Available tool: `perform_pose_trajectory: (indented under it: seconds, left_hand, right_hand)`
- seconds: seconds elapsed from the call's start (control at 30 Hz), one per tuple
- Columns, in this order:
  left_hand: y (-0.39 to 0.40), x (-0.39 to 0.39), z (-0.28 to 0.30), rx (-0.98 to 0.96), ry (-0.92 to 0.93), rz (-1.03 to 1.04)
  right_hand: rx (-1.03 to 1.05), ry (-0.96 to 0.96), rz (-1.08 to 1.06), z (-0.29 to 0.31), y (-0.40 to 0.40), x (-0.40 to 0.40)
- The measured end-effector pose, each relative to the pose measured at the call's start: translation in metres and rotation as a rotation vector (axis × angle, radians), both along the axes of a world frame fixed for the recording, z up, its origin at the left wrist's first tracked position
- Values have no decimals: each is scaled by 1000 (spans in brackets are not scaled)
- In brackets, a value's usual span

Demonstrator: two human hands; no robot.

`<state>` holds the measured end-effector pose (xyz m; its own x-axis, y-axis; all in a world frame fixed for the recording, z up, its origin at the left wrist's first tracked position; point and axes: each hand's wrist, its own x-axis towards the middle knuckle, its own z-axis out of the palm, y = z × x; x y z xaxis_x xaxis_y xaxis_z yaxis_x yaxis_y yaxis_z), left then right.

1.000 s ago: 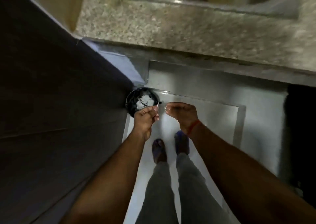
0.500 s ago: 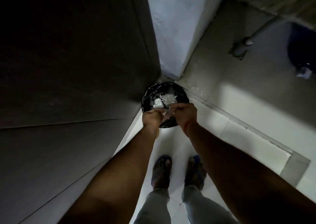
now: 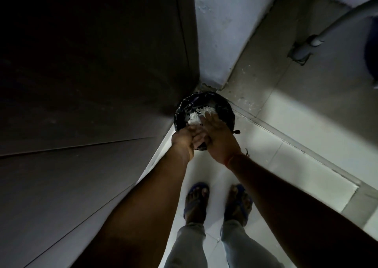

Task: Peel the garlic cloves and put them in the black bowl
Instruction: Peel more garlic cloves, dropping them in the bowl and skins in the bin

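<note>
Standing over a black container that sits on the floor in the corner where the dark cabinet side meets the pale wall, I hold both hands above its near rim. My left hand is turned palm inward with the fingers fairly straight, and my right hand lies flat and spread, its palm against the left fingers, the two pressed together. I cannot tell whether anything is caught between them. A heap of white garlic skins lies inside the container, just past my right fingertips. I cannot make out any peeled clove here. Half a second ago my fingertips were pinched close together over the same heap; now the right hand has opened out and slid across the left. The view has also tipped closer, so the container looks larger. My feet in blue sandals stand on the light tiles. A grey pipe runs into the floor toward the far right corner.
</note>
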<state>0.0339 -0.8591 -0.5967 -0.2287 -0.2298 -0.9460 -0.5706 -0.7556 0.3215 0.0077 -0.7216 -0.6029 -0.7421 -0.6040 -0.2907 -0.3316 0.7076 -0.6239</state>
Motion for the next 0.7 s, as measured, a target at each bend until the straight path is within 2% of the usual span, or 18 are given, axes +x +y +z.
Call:
perform_pose_trajectory:
  seconds: [0.03, 0.1, 0.17, 0.23, 0.3, 0.37, 0.4, 0.43, 0.5, 0.57, 0.63, 0.7]
  left_hand:
    - [0, 1, 0, -45, -9, -21]
    - [1, 2, 0, -88, -7, -38]
    - [0, 2, 1, -88, -10, -56]
    - [0, 0, 6, -99, -22, -79]
    - [3, -3, 7, -114, 8, -111]
    - [6, -7, 15, -102, -4, -70]
    - [7, -8, 17, -56, 1, -21]
    - [7, -8, 21, -4, -7, -7]
    - [5, -6, 27, 105, 1, -23]
    - [3, 3, 33, 134, 52, -41]
    - [2, 12, 42, 146, 114, 1]
    - [3, 19, 58, 127, 118, -21]
  right_hand:
    - [-66, -20, 51, 4, -3, 2]
    - [-34, -92, 148, 2, -5, 5]
    - [218, -90, 143, 4, -4, 0]
    - [417, -37, 13, 9, -5, -7]
    - [247, 51, -95, 17, -11, -7]
    - [-12, -2, -9, 17, -18, 0]
    - [-49, -75, 55, 17, -20, 5]
    - [-5, -126, 106, 17, -18, 9]
    - [262, -149, 149, 13, -9, 5]
    - [483, -135, 78, 15, 2, -2]
    - [483, -68, -17, 32, 8, -4]
    - [369, -54, -36, 57, 10, 1]
